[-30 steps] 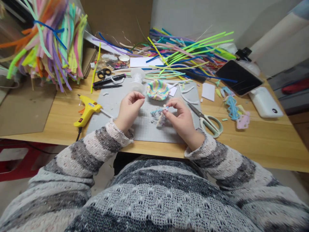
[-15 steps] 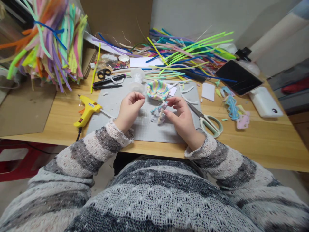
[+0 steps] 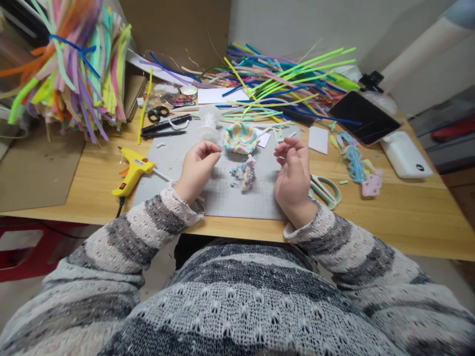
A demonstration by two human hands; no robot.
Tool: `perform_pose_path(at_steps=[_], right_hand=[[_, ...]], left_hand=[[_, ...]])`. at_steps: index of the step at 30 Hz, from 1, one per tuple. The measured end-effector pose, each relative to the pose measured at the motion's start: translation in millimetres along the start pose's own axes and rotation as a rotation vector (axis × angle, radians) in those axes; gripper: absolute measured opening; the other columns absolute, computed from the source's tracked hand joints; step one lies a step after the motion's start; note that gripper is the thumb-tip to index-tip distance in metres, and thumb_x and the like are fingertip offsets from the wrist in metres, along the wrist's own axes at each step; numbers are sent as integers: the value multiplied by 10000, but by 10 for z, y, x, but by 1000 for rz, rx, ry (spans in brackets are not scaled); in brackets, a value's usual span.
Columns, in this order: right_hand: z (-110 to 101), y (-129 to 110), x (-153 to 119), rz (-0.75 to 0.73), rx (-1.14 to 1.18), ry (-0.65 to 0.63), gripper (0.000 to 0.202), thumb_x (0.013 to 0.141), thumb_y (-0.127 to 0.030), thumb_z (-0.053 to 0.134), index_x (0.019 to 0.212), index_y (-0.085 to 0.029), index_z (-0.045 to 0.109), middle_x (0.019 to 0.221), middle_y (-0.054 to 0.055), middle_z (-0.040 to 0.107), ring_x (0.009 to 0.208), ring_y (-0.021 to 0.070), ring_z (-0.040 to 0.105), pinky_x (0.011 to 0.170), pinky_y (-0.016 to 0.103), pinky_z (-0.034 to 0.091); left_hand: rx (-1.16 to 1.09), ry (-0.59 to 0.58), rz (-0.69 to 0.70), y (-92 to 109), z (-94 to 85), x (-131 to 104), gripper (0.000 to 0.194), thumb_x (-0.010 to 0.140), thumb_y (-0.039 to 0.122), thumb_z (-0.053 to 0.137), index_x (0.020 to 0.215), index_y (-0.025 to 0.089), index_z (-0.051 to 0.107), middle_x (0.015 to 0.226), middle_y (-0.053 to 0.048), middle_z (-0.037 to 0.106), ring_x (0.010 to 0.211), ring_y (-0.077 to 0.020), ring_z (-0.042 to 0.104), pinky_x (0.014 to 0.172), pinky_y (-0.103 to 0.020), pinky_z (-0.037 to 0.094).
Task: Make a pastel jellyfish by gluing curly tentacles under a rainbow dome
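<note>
Left hand (image 3: 200,168): thumb and forefinger drawn together in a narrow pinch; whether a fine thread lies between them, I cannot tell.
Right hand (image 3: 293,175): loosely spread, fingers bent, nothing seen in it; it stands apart from the twisted piece.
Twisted piece (image 3: 248,176): between the two hands, over the gray mat (image 3: 226,205); blue, lilac and cream strands. Whether it rests fully on the mat or partly hangs, I cannot tell.
Ruffled bowl (image 3: 241,139): striped in pastels, just beyond the twisted piece.
Spool (image 3: 209,124): beyond the left hand, near the bowl.
Scissors (image 3: 326,192): beside the right hand, which hides the blades.
Glue gun (image 3: 134,170): on the table's left, well apart from the twisted piece.
Step in hand: probably arranging the twisted piece, with the right hand off it.
Next move calls for: likely a light fingertip pinch on the piece, without crushing its curls.
</note>
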State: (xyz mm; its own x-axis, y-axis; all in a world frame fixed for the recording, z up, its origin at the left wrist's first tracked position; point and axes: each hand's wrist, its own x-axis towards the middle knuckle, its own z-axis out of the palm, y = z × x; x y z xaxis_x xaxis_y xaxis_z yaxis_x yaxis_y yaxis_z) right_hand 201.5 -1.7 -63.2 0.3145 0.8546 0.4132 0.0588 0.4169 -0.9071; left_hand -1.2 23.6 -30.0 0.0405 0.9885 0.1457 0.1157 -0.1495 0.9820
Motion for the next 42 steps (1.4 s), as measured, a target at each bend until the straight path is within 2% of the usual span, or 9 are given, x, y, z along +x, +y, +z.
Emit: perform_pose_path(at_steps=[9,12,15,17,21,25,28,32,42], right_hand=[[9,-19,54,224,55,158,212,889,-461,484,1003,-293,544,914,-11,577,877,144,574,873,345,443],[11,-11,57,261,57,168,192,882,-443,495,991,-294,547,908,-8,582,872,145,573,867,345,446],[5,19,58,266,39,152,174,879,-420,497,990,-294,542,928,-1,575,886,148,575,864,345,455],[1,30,57,261,25,122,173,884,-416,486,994,-293,537,935,2,574,888,150,578,868,348,461],[-11,-12,66,225,-21,-67,186,871,-421,513,987,-280,549,925,4,585,888,162,576,889,365,464],[-34,-124,92,64,-176,-358,264,816,-422,619,1018,-254,586,1014,27,608,980,192,562,940,388,442],[-33,-174,103,-79,-325,-467,295,782,-390,684,1028,-245,610,1032,43,619,1028,217,564,968,413,428],[9,-147,102,-126,-337,-446,224,779,-364,702,954,-238,639,993,48,619,1028,229,584,971,424,433],[71,-153,111,-28,-209,-372,95,758,-280,726,802,-230,658,929,26,625,1000,202,592,987,397,425]], left_hand=[[-50,54,42,-71,-2,27,95,755,191,673,847,184,648,801,-5,629,730,-126,546,719,-270,449],[-19,33,33,-56,3,8,131,736,263,718,746,174,623,701,12,595,635,-106,502,633,-252,417],[33,0,44,-22,3,-27,322,724,331,733,572,182,493,542,50,451,516,-86,380,525,-245,330],[76,-33,85,-1,-4,-45,431,800,410,654,507,184,434,498,47,395,504,-92,357,525,-255,320],[133,-65,119,15,-29,-48,415,878,431,535,549,179,549,515,29,440,539,-109,402,559,-265,332],[123,-69,100,12,-32,-39,349,861,385,552,579,179,566,538,34,455,546,-108,401,573,-266,333],[113,-72,99,20,-21,-43,334,855,371,554,582,178,565,552,33,468,561,-109,414,595,-267,347],[120,-74,92,42,-8,-50,330,850,370,556,582,178,563,557,31,477,573,-113,425,607,-266,354],[134,-131,74,66,16,-78,306,852,347,550,599,177,573,567,22,480,573,-122,429,586,-274,357]])
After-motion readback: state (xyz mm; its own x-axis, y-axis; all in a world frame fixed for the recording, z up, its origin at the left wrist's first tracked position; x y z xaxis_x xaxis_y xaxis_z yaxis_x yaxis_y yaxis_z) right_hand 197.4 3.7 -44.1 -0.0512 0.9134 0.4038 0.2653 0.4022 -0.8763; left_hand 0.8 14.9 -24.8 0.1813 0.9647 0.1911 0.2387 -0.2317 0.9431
